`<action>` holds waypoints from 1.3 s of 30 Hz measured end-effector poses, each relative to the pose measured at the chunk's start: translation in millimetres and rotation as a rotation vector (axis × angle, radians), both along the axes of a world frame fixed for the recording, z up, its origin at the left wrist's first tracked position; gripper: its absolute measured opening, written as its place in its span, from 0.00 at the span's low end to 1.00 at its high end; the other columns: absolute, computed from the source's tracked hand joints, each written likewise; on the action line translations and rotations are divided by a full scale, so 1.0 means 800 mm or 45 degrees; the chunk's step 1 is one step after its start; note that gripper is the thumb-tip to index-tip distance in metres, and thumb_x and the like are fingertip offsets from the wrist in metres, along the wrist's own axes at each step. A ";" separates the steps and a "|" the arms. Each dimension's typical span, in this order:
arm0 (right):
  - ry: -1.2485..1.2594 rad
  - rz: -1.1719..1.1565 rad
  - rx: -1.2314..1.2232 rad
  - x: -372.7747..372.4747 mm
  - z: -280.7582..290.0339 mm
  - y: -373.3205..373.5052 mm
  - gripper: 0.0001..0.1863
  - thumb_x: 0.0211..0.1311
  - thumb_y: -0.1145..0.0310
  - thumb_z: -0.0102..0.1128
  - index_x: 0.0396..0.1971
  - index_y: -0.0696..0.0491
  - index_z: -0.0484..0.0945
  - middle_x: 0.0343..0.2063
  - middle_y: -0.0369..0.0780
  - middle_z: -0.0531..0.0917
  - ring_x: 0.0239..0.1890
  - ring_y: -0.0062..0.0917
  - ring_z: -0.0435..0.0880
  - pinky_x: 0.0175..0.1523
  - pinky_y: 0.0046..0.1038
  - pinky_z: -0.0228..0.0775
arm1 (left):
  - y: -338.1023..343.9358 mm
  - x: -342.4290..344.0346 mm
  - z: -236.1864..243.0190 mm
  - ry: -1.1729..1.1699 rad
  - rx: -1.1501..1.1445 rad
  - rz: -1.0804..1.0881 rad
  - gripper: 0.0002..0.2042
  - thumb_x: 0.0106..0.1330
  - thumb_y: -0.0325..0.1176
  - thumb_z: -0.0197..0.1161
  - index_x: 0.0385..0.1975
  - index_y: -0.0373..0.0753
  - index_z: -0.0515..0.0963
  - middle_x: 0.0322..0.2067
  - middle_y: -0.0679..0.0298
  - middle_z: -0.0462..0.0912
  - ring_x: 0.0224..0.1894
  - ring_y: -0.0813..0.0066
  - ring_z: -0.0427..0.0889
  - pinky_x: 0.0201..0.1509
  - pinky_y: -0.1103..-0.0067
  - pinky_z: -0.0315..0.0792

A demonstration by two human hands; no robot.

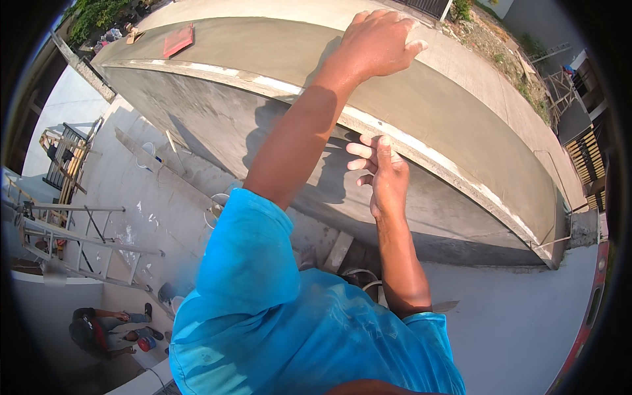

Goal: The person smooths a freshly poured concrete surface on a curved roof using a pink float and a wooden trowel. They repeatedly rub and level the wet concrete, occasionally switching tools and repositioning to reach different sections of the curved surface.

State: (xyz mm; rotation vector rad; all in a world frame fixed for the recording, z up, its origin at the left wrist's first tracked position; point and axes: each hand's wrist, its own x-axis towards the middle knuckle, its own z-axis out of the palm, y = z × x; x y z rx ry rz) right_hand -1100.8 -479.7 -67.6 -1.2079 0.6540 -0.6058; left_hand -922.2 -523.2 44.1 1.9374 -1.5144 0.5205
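Note:
My left hand (378, 46) is reached out over the wet, smooth plaster on the wall's top (461, 118). Its back faces me, the thumb stands off to the side, and the bent fingertips are mostly hidden. Below the near edge, my right hand (383, 168) is open, its dusty fingers loosely apart with nothing between them. Just beyond those fingers runs a pale, plaster-smeared edge strip (421, 150) along the wall. A red rectangular plastering float (178, 41) lies on the top surface at the far left.
The wall's grey face (204, 108) drops toward me. Buckets (216, 209) and a long board (164, 174) are on the floor below. A metal ladder (85, 240) stands at left. Another person (99, 332) is at lower left. A paved strip (461, 69) lies beyond the wall.

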 end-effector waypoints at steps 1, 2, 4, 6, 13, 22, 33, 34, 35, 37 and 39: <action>0.007 -0.020 -0.009 -0.002 -0.002 -0.003 0.28 0.76 0.48 0.45 0.51 0.62 0.77 0.37 0.43 0.88 0.31 0.20 0.83 0.30 0.24 0.68 | 0.029 -0.011 -0.006 -0.028 -0.430 -0.077 0.21 0.69 0.44 0.57 0.57 0.40 0.77 0.51 0.55 0.80 0.59 0.57 0.74 0.67 0.60 0.60; 0.003 -0.017 -0.019 -0.001 -0.003 -0.002 0.29 0.76 0.48 0.44 0.51 0.62 0.77 0.37 0.43 0.88 0.31 0.20 0.83 0.30 0.24 0.68 | 0.062 -0.014 -0.018 0.150 -0.735 -0.005 0.22 0.68 0.42 0.58 0.58 0.37 0.74 0.55 0.53 0.76 0.62 0.58 0.71 0.68 0.62 0.59; -0.008 -0.011 -0.039 0.000 -0.001 0.003 0.29 0.76 0.47 0.44 0.51 0.62 0.76 0.38 0.43 0.88 0.31 0.20 0.83 0.30 0.24 0.68 | 0.128 -0.015 -0.061 0.498 -1.355 0.129 0.25 0.67 0.40 0.61 0.60 0.31 0.68 0.61 0.50 0.66 0.66 0.61 0.66 0.70 0.67 0.58; -0.005 -0.008 -0.063 0.000 -0.004 0.002 0.30 0.76 0.47 0.43 0.51 0.63 0.76 0.37 0.43 0.88 0.30 0.20 0.83 0.30 0.24 0.68 | 0.161 -0.002 -0.105 0.823 -1.776 0.297 0.32 0.67 0.39 0.62 0.64 0.26 0.58 0.68 0.48 0.56 0.70 0.62 0.60 0.72 0.68 0.55; -0.026 -0.019 -0.053 0.003 -0.006 0.001 0.28 0.76 0.48 0.45 0.49 0.61 0.77 0.36 0.45 0.88 0.29 0.21 0.84 0.29 0.23 0.67 | 0.139 0.054 -0.131 1.600 -1.805 0.451 0.45 0.67 0.35 0.62 0.73 0.29 0.35 0.74 0.44 0.42 0.76 0.58 0.48 0.77 0.67 0.47; -0.035 -0.012 -0.089 0.002 -0.007 0.000 0.31 0.74 0.44 0.48 0.48 0.62 0.76 0.37 0.47 0.87 0.29 0.23 0.83 0.29 0.24 0.67 | 0.105 0.075 -0.146 1.500 -1.901 0.439 0.40 0.67 0.30 0.60 0.72 0.28 0.41 0.72 0.44 0.49 0.74 0.56 0.53 0.76 0.69 0.49; -0.057 0.003 -0.120 0.003 -0.013 -0.001 0.33 0.74 0.44 0.48 0.51 0.65 0.75 0.35 0.47 0.87 0.28 0.23 0.83 0.29 0.23 0.68 | 0.103 0.085 -0.157 1.579 -1.802 0.594 0.41 0.67 0.32 0.58 0.72 0.26 0.40 0.72 0.41 0.48 0.75 0.53 0.52 0.76 0.70 0.49; -0.062 0.006 -0.126 0.004 -0.014 -0.002 0.33 0.74 0.45 0.48 0.51 0.65 0.75 0.35 0.47 0.87 0.28 0.22 0.83 0.29 0.23 0.68 | 0.104 0.084 -0.155 1.559 -1.801 0.587 0.41 0.67 0.32 0.58 0.72 0.26 0.40 0.72 0.40 0.48 0.75 0.53 0.52 0.76 0.70 0.49; -0.059 0.001 -0.133 0.003 -0.012 -0.001 0.32 0.75 0.45 0.47 0.51 0.65 0.75 0.35 0.46 0.87 0.28 0.22 0.83 0.30 0.23 0.68 | 0.103 0.082 -0.153 1.559 -1.793 0.587 0.41 0.67 0.32 0.58 0.72 0.26 0.40 0.72 0.40 0.48 0.75 0.53 0.51 0.76 0.70 0.48; -0.056 -0.012 -0.152 0.003 -0.013 -0.001 0.32 0.75 0.45 0.47 0.51 0.65 0.75 0.35 0.46 0.87 0.28 0.22 0.83 0.30 0.23 0.68 | 0.103 0.078 -0.150 1.563 -1.782 0.587 0.41 0.67 0.32 0.58 0.72 0.26 0.40 0.72 0.40 0.48 0.75 0.53 0.51 0.77 0.70 0.48; -0.055 -0.016 -0.164 0.005 -0.015 -0.002 0.32 0.75 0.45 0.47 0.51 0.66 0.75 0.35 0.45 0.87 0.28 0.22 0.83 0.30 0.23 0.68 | 0.103 0.077 -0.149 1.575 -1.775 0.585 0.41 0.67 0.33 0.58 0.72 0.25 0.39 0.72 0.40 0.47 0.75 0.52 0.51 0.77 0.70 0.48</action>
